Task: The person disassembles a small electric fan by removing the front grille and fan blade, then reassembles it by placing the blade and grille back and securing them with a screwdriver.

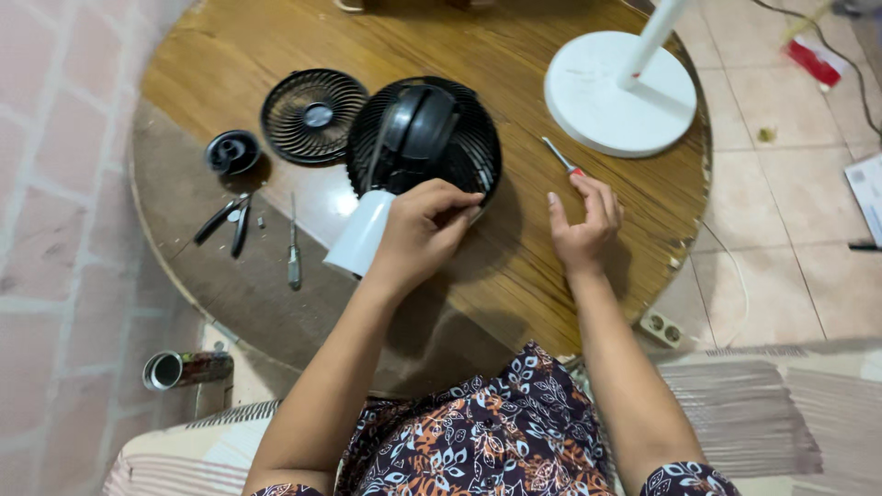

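Screwdriver (562,157) in right hand (585,220), tip up-left.

black fan head (424,138) | face-down, mid-table | red-handled screwdriver (562,160) | just right
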